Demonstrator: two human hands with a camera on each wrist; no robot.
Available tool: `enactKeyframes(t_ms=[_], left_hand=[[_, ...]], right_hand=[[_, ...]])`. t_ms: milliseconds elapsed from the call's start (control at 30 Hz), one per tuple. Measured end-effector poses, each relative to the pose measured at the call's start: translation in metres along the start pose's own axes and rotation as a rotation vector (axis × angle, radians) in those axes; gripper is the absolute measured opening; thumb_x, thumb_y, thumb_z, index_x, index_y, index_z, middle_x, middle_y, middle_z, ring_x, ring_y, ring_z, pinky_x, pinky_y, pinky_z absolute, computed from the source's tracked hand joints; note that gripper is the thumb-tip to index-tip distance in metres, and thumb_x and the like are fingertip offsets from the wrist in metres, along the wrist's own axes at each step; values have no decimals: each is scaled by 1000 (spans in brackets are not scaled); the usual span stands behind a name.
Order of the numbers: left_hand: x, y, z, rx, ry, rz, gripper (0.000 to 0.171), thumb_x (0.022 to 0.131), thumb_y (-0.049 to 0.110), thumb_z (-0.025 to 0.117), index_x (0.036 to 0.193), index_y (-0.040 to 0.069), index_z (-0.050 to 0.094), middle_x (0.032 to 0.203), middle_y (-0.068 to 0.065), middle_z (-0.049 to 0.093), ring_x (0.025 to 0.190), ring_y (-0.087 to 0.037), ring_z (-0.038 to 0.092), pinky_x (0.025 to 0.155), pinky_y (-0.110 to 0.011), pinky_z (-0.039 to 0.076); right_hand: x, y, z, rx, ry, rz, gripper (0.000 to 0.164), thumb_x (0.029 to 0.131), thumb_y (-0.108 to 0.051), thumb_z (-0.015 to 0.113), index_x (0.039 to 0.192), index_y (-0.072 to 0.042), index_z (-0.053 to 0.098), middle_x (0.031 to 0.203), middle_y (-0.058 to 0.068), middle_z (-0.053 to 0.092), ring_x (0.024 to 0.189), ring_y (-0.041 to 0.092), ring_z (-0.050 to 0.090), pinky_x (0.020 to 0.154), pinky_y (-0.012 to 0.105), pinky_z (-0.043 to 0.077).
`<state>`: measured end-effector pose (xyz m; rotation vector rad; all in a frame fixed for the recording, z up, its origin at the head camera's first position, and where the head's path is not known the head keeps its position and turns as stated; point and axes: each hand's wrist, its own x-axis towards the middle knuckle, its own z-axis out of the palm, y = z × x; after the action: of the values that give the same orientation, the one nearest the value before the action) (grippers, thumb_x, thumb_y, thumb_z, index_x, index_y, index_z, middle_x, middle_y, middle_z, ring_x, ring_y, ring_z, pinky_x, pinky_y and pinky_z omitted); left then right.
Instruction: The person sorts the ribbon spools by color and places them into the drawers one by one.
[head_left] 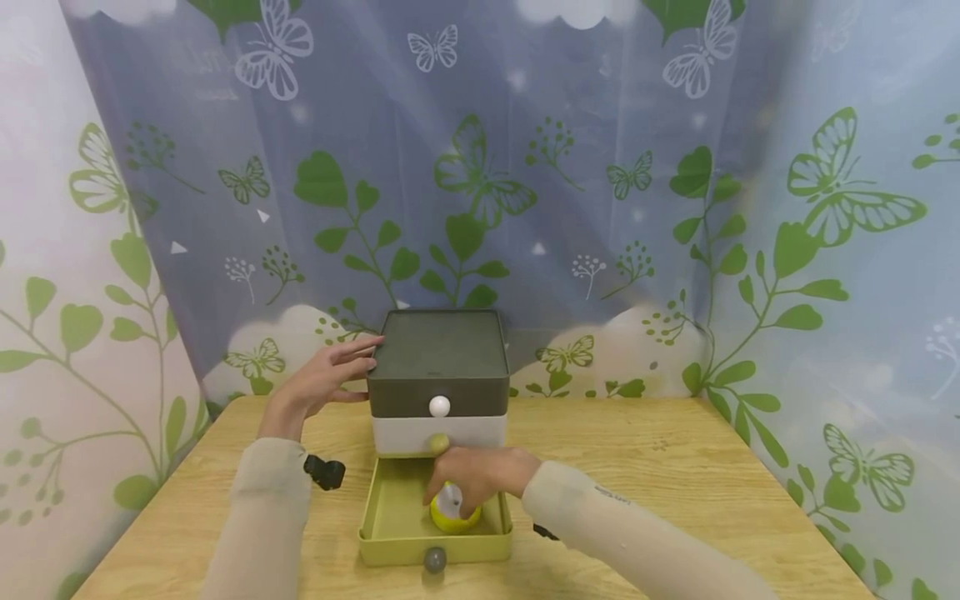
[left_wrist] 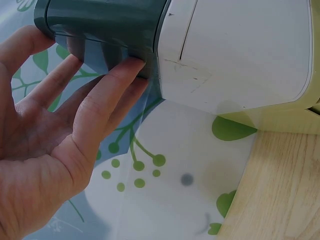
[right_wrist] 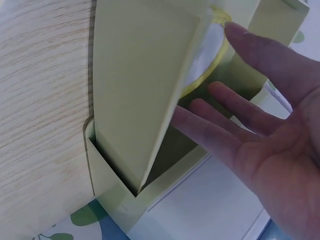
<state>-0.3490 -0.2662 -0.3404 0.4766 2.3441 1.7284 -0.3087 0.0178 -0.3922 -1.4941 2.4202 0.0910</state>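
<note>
A small drawer box stands on the table, with a dark grey top tier, a white middle tier and a green bottom drawer pulled out. Inside that drawer lies a round yellow-rimmed thing with a whitish face; its kind is unclear. My right hand reaches down over it, thumb at its rim and the fingers spread loosely, as the right wrist view shows. With extended fingers, my left hand touches the left side of the dark tier.
The wooden table stretches to both sides of the box. Behind it hangs a blue curtain printed with butterflies and leaves. A grey knob sticks out from the drawer front; a white knob is on the top tier.
</note>
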Motion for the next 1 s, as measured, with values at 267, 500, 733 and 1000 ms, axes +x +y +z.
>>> enactKeyframes(t_ms=[267,500,733,1000], left_hand=[[1,0,0,-7,8,-18,64,109,29,54,165,17,27,172,-22,16,155,-52,21,108,-57,54],[1,0,0,-1,5,-20,64,109,29,54,165,17,27,172,-22,16,155,-51,21,108,-57,53],[1,-1,1,-6,5,-16,64,109,29,54,165,17,27,172,-22,16,155,-51,21,109,-57,53],[1,0,0,0,-9,-7,64,109,29,54,166,15,25,172,-23,14,155,-52,19,110,-60,51]], right_hand=[[-12,1,-5,16,51,-47,51,84,-12,85,133,-17,72,132,-9,72,122,5,66,103,13,50],[-26,-3,-13,110,100,-64,46,90,-16,81,135,-16,70,132,-4,72,119,13,68,98,15,53],[-50,-16,-19,181,164,-20,42,93,-20,79,133,-18,71,127,-3,75,110,9,71,90,15,56],[-64,-33,-15,152,227,-27,34,92,-22,80,125,-16,75,116,-5,78,98,1,71,84,7,52]])
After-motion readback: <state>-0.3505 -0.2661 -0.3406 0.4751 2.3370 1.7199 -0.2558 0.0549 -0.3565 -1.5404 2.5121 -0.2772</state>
